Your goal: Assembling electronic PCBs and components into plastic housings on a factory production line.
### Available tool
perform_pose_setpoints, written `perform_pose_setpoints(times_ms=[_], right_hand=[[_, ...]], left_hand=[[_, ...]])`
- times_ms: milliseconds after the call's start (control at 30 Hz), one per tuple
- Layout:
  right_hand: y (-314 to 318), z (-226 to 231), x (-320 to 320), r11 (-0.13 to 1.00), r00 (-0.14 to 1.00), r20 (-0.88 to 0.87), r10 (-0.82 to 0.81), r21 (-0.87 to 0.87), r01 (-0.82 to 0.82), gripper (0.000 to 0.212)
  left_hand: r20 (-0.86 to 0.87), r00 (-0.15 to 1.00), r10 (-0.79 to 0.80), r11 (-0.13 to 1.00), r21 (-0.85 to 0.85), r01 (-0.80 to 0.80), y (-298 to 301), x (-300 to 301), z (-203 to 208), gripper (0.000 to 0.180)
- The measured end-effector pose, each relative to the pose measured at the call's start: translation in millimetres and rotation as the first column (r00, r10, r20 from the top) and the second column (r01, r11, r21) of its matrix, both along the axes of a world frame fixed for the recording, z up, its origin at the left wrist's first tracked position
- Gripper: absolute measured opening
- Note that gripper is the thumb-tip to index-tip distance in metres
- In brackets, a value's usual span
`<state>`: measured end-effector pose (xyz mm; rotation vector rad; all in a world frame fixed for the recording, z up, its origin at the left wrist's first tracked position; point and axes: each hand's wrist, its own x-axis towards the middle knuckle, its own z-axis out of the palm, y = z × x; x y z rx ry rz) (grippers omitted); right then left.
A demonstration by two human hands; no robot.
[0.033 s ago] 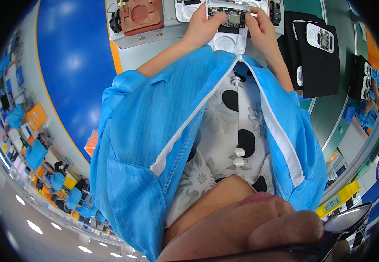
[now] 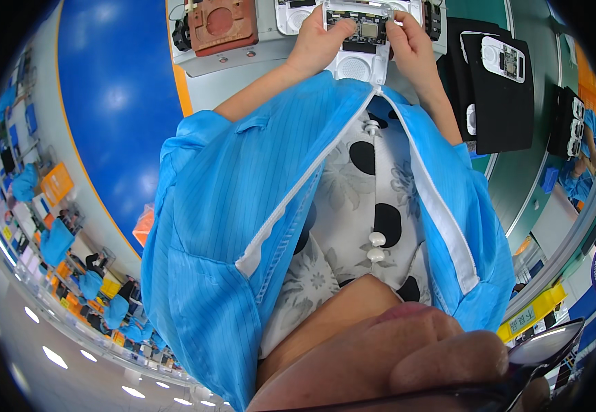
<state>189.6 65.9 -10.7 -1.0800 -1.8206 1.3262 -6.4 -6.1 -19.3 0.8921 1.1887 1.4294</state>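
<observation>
A green-black circuit board (image 2: 368,31) with a square metal-shielded chip sits in a white plastic housing (image 2: 356,9), held between my two hands. My left hand (image 2: 315,42) grips the left side, its thumb lying over the board. At the right side, the thumb and fingers of my right hand (image 2: 411,49) pinch the edge. Directly below the board is a white part with a round speaker grille (image 2: 353,68); whether it belongs to the held housing I cannot tell. Another white housing (image 2: 299,19) with a round grille lies just left, partly cut off by the picture's top edge.
A reddish-brown fixture (image 2: 221,27) stands on the grey base at left. On the right, black mats (image 2: 500,123) carry a white housing with a board (image 2: 502,60). More white parts (image 2: 575,127) lie farther right. Other people in blue work at the far left.
</observation>
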Motion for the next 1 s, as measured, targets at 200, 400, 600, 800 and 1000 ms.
perform_pose_setpoints(times_ms=[200,400,600,800,1000], right_hand=[[5.6,1.1,4.6,0.987,0.990,-0.125,0.071,-0.136,-0.088,0.029],[10.6,38.8,-32.7,0.997,0.998,0.007,0.064,0.032,-0.064,0.027],[21.1,51.4,-95.6,0.946,0.985,0.165,0.050,0.310,-0.100,0.023],[33.5,34.2,-190.5,0.941,0.969,0.243,0.052,0.312,-0.129,0.029],[63.0,-5.2,-273.2,0.911,0.944,0.328,0.029,0.380,-0.160,0.032]], left_hand=[[0.051,0.998,-0.037,0.999,0.001,0.037,3.0,-2.3,-5.0,0.030],[0.059,0.998,-0.011,1.000,0.007,0.010,-1.4,-20.1,-2.6,0.033],[0.020,0.987,0.161,0.986,0.042,-0.161,-12.8,-56.9,16.6,0.032],[-0.818,0.473,0.327,0.886,0.091,-0.455,-48.3,-121.8,66.3,0.084],[-0.981,-0.068,0.183,0.982,0.186,-0.033,-48.7,-165.6,21.7,0.105]])
